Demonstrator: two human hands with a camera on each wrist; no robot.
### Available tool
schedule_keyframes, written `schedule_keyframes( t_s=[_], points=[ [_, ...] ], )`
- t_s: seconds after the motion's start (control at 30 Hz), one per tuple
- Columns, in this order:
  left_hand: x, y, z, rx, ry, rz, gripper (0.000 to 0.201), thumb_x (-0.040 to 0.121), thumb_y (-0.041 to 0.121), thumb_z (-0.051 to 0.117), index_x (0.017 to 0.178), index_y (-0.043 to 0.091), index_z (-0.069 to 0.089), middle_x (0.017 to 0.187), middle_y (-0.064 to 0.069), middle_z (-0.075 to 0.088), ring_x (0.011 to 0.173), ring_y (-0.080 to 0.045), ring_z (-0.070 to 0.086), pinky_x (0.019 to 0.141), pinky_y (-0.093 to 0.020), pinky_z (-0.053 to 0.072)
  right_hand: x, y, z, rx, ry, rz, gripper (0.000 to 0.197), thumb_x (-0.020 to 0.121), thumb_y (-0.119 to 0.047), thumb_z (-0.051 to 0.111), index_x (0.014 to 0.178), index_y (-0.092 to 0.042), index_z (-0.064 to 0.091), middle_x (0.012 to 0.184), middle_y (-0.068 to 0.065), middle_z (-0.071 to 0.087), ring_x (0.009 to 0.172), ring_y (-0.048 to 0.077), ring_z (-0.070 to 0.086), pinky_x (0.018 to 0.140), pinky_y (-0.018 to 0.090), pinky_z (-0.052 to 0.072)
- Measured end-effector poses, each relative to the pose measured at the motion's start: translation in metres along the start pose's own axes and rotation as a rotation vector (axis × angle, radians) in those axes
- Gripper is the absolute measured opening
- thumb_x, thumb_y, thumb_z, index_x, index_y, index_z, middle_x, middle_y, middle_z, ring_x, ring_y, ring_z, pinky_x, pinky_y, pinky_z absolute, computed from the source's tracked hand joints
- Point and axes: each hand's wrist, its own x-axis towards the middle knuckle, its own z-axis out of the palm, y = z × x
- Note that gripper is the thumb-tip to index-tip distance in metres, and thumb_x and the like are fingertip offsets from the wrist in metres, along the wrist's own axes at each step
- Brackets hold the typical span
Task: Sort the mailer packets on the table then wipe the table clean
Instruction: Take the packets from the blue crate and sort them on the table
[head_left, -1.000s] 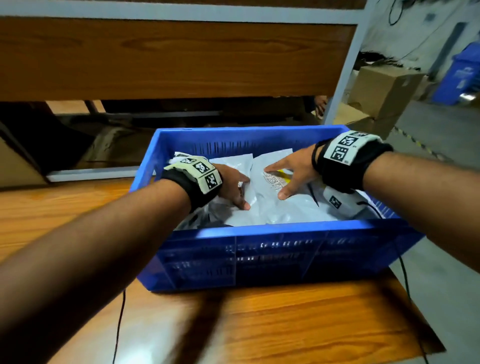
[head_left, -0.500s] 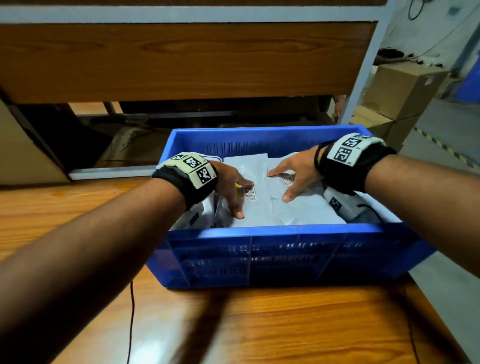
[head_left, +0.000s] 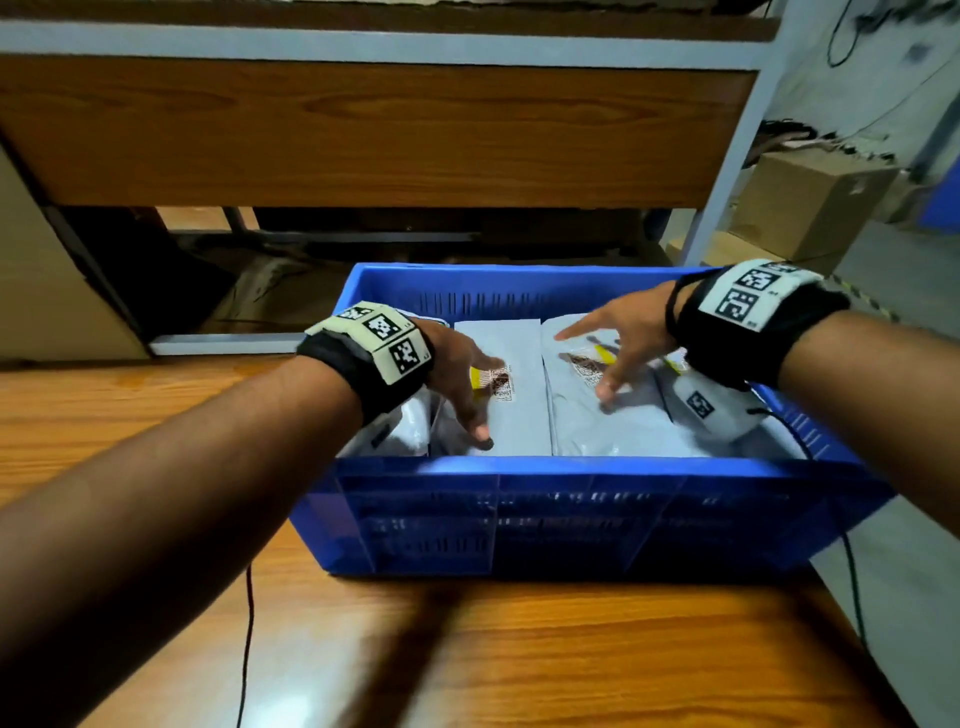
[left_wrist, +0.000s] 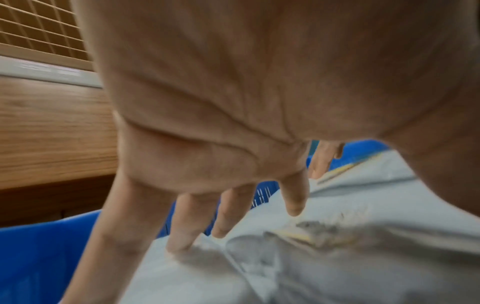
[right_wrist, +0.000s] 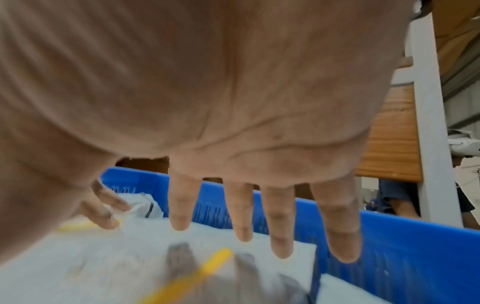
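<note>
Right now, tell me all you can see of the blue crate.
The blue crate is a rectangular plastic bin with slotted vents in its walls, standing upright on the wooden table near its right edge. Grey-white mailer packets with printed labels and yellow strips lie flat inside, filling it almost to the rim. Both hands reach in: the left hand and right hand spread over the packets.

right hand (right_wrist: 233, 123) fingers spread above mailer packets (right_wrist: 91, 257), blue crate (right_wrist: 415, 236)

My head view looks forward and down over the blue crate (head_left: 571, 514); both wrist views sit close under each palm, sharing its grey packets (left_wrist: 337, 257).
</note>
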Motion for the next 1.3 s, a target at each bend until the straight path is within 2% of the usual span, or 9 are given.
schedule_keyframes(
  t_s=[0.13,0.27,0.43,0.6,0.7,0.83,0.97,1.2,1.3],
  points=[
    [-0.004,0.003,0.001,0.051,-0.004,0.003,0.096,0.064,0.062,0.076,0.146,0.044,0.028,0.149,0.006,0.041,0.137,-0.021,0.036,0.109,-0.034,0.028,0.023,-0.018,-0.004,-0.069,0.102,-0.103,0.076,0.081,-0.067,0.056,0.147,-0.044,0.026,0.155,-0.004,0.030,0.142,0.021,0.029,0.113,0.039,0.023],
    [-0.003,0.000,-0.003,0.089,0.004,0.010,0.082,0.071,0.061,0.072,0.143,0.038,0.040,0.141,0.004,0.050,0.129,-0.020,0.045,0.106,-0.031,0.034,0.049,-0.036,0.015,-0.170,-0.016,-0.092,0.069,0.084,-0.064,0.057,0.145,-0.043,0.033,0.149,0.000,0.040,0.134,0.024,0.039,0.106,0.037,0.031],
    [-0.024,-0.035,-0.023,-0.060,0.239,0.045,0.066,0.075,0.058,0.069,0.134,0.031,0.055,0.135,0.004,0.057,0.122,-0.019,0.052,0.101,-0.028,0.036,0.042,-0.051,-0.031,-0.170,0.166,-0.164,0.064,0.087,-0.059,0.054,0.145,-0.034,0.038,0.151,0.000,0.038,0.137,0.022,0.037,0.108,0.032,0.028],
    [-0.074,-0.093,-0.036,-0.302,0.459,-0.018,0.054,0.081,0.044,0.070,0.129,0.023,0.060,0.126,-0.005,0.063,0.114,-0.018,0.058,0.089,-0.025,0.040,0.034,-0.095,-0.081,-0.138,0.321,-0.253,0.057,0.090,-0.052,0.055,0.140,-0.027,0.048,0.142,0.003,0.050,0.127,0.023,0.048,0.103,0.030,0.036],
    [-0.118,-0.138,-0.028,-0.409,0.561,-0.075,0.051,0.082,0.041,0.070,0.128,0.023,0.061,0.127,-0.003,0.062,0.115,-0.017,0.059,0.097,-0.029,0.044,0.030,-0.137,-0.103,-0.153,0.354,-0.287,0.054,0.091,-0.050,0.056,0.138,-0.023,0.051,0.137,0.005,0.055,0.124,0.024,0.052,0.100,0.031,0.039],
    [-0.184,-0.212,0.016,-0.504,0.607,-0.202,0.048,0.081,0.042,0.070,0.126,0.024,0.063,0.126,0.001,0.063,0.110,-0.012,0.058,0.089,-0.023,0.039,0.029,-0.221,-0.126,-0.181,0.372,-0.382,0.051,0.090,-0.057,0.051,0.132,-0.030,0.056,0.131,0.000,0.059,0.116,0.021,0.055,0.100,0.037,0.043],
    [-0.250,-0.289,0.087,-0.586,0.615,-0.354,0.048,0.080,0.041,0.072,0.123,0.023,0.065,0.122,-0.003,0.066,0.109,-0.016,0.061,0.082,-0.022,0.040,0.025,-0.337,-0.123,-0.191,0.402,-0.493,0.043,0.092,-0.055,0.050,0.126,-0.030,0.061,0.114,-0.005,0.061,0.097,0.014,0.053,0.078,0.027,0.039],
    [-0.346,-0.408,0.234,-0.752,0.628,-0.605,0.059,0.079,0.040,0.074,0.131,0.019,0.058,0.128,-0.009,0.061,0.109,-0.019,0.062,0.083,-0.022,0.041,0.067,-0.547,-0.078,-0.170,0.344,-0.639,0.041,0.090,-0.053,0.056,0.120,-0.027,0.065,0.118,0.000,0.066,0.110,0.023,0.058,0.080,0.024,0.040],
    [-0.386,-0.449,0.281,-0.796,0.635,-0.710,0.062,0.077,0.045,0.074,0.132,0.021,0.057,0.131,-0.008,0.060,0.115,-0.020,0.059,0.093,-0.027,0.045,0.085,-0.624,-0.061,-0.103,0.295,-0.679,0.042,0.089,-0.054,0.058,0.121,-0.028,0.064,0.119,0.000,0.064,0.111,0.023,0.058,0.086,0.026,0.042]
  ],
)
